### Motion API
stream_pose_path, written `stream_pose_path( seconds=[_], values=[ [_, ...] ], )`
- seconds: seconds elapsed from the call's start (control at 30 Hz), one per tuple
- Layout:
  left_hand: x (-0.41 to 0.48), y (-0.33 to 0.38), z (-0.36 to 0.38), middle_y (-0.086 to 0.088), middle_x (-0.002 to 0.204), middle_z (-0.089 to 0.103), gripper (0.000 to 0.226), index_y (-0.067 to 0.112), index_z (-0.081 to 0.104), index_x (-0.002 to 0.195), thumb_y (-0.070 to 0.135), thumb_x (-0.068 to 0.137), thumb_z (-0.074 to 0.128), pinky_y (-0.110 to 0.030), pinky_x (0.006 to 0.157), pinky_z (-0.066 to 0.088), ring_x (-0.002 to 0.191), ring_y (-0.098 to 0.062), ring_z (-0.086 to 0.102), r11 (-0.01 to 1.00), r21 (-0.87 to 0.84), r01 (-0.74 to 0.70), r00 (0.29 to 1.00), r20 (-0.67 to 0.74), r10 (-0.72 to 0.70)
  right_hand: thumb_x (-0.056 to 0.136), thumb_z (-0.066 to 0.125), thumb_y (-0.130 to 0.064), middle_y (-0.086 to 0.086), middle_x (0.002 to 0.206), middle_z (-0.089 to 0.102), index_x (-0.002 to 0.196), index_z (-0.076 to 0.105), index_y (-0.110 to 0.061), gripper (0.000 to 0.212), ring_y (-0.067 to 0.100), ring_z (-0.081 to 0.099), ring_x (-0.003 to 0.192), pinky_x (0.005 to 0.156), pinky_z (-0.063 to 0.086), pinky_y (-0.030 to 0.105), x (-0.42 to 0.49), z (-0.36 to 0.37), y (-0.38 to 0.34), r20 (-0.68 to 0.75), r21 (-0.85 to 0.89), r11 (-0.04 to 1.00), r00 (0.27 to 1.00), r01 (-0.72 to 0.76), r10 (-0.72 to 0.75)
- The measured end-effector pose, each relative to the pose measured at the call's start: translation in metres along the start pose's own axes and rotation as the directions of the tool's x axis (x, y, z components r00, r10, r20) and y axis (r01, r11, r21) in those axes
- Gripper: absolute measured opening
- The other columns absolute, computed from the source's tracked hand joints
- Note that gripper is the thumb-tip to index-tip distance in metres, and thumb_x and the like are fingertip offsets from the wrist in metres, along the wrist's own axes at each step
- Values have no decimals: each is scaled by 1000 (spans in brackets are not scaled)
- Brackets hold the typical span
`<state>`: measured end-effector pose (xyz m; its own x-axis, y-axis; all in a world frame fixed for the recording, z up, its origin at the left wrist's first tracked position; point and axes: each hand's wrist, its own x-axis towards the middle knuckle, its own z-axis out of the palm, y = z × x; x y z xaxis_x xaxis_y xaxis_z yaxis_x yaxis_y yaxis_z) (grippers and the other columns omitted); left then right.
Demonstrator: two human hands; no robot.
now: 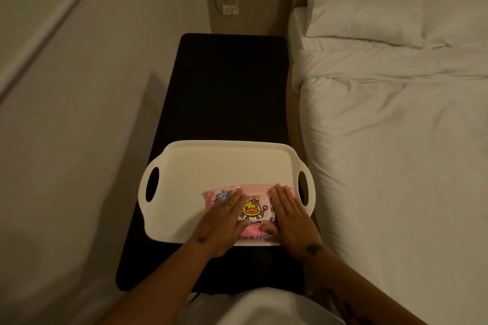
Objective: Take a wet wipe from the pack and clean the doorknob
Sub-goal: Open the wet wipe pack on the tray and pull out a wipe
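Observation:
A pink wet wipe pack [254, 210] with a yellow duck picture lies in the near right part of a white tray [211, 166]. My left hand [224, 221] rests flat on the pack's left half, fingers stretched out. On the right half my right hand [289, 215] lies flat as well, its thumb touching the pack's near edge. Neither hand curls around the pack. The pack's lid looks closed and no wipe sticks out. No doorknob is in view.
The tray has two handle slots and sits on a black bench [232, 87] between a beige wall [79, 126] on the left and a bed with white bedding [396, 140] on the right. A wall socket [230, 10] is at the back.

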<state>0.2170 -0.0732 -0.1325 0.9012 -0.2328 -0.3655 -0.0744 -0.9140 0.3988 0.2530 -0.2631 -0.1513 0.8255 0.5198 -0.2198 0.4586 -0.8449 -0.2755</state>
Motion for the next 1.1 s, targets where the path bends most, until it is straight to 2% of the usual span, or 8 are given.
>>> stream_pose_path(
  seconds=[0.1, 0.2, 0.4, 0.53, 0.77, 0.83, 0.97, 1.1],
  values=[
    [-1, 5, -4, 4, 158, -9, 88, 18, 1, 148, 72, 79, -2, -23, 108, -12, 138, -3, -16, 1000, -4, 25, 999, 23, -25, 87, 4, -66, 12, 139, 34, 135, 29, -5, 82, 27, 32, 127, 107, -2, 29, -1, -3, -1, 127, -63, 993, 986, -96, 103],
    [-1, 8, -7, 3, 159, -3, 60, 19, 4, 148, 43, 98, 26, -22, 109, -9, 144, -8, -8, 997, -47, 60, 998, 31, -59, 88, 4, -63, 11, 137, 39, 133, 32, -5, 78, 26, 35, 125, 107, 0, 32, -1, -1, 0, 127, -97, 990, 986, -99, 111],
    [-2, 9, -11, 2, 159, 2, 57, 19, 8, 148, 41, 99, 27, -25, 115, -2, 146, -12, 0, 993, -95, 72, 996, 51, -67, 90, 5, -61, 11, 137, 37, 132, 32, -4, 76, 27, 35, 125, 107, 0, 32, -1, -1, -2, 80, -176, 980, 991, -93, 109],
    [0, 14, -23, -9, 150, 37, 48, 15, 30, 143, 35, 100, 28, -32, 113, 27, 137, -22, 36, 942, -300, 150, 985, -40, -170, 90, 5, -61, 12, 136, 35, 133, 27, -4, 75, 27, 35, 124, 107, 0, 33, -2, -2, -3, 81, -177, 980, 991, -93, 109],
    [16, 21, -38, -14, 133, 56, 50, 18, 30, 141, 40, 97, 33, -41, 103, 43, 120, -29, 54, 891, -409, 197, 944, -165, -284, 90, 3, -61, 14, 132, 50, 133, 21, -4, 74, 28, 38, 122, 107, 0, 33, -2, -6, -4, 83, -179, 980, 991, -91, 107],
    [20, 20, -45, -12, 136, 54, 50, 19, 29, 142, 38, 97, 35, -41, 102, 43, 120, -30, 54, 886, -431, 172, 930, -225, -290, 89, 1, -60, 12, 134, 42, 134, 21, -4, 74, 26, 39, 122, 110, -2, 36, -2, -7, -5, 56, -186, 979, 994, -77, 89],
    [24, 14, -48, -9, 140, 50, 48, 21, 29, 141, 32, 96, 41, -41, 99, 46, 120, -28, 54, 892, -427, 147, 900, -316, -300, 88, -4, -60, 13, 139, 28, 139, 10, -6, 76, 27, 38, 126, 101, 31, 40, 1, -12, -5, 20, -141, 990, 1000, -12, 15],
    [21, 13, -45, -7, 155, 26, 51, 23, 23, 145, 22, 97, 42, -38, 103, 44, 134, -26, 41, 948, -292, 125, 913, -341, -225, 54, -26, -80, 7, 142, -22, 131, -23, -14, 101, 23, -16, 134, 110, -3, 38, 9, -21, -3, 99, -64, 989, 987, 134, -127]
  ],
)
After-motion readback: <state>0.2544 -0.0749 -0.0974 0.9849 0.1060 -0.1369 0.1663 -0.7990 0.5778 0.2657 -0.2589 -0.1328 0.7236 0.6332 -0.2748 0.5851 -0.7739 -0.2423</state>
